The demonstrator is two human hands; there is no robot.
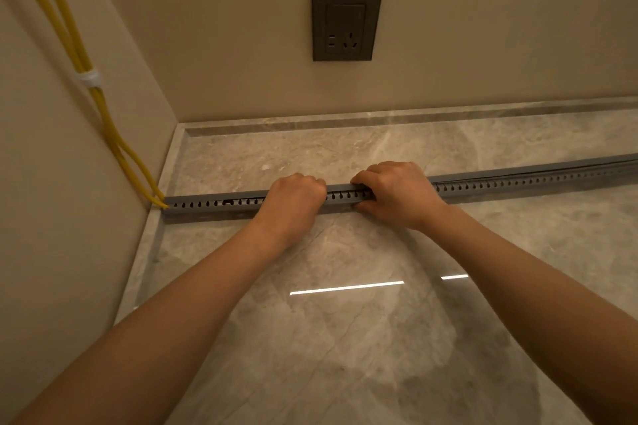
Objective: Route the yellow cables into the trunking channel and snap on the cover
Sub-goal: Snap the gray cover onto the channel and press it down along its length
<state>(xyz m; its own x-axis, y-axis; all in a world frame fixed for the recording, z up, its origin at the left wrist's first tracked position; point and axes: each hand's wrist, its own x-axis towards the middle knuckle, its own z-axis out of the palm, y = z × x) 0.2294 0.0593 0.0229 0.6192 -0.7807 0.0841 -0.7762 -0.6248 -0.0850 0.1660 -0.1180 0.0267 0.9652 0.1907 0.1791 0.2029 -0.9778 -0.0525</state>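
A long grey slotted trunking channel [210, 204] lies across the marble floor from the left wall to the right edge. Its grey cover [518, 172] lies along the top; at the far right a dark gap shows between cover and channel. Two yellow cables [103, 114] run down the left wall, bound by a white tie [90, 77], and enter the channel's left end. My left hand [296, 198] is curled in a fist pressing on top of the trunking. Just to its right, my right hand [397, 193] grips the trunking, fingers over the cover and thumb on the near side.
A dark grey wall socket [345, 25] sits on the back wall above the floor. A marble skirting [379, 117] runs along the back wall and the left wall. Glossy marble floor [345, 338] lies between me and the trunking.
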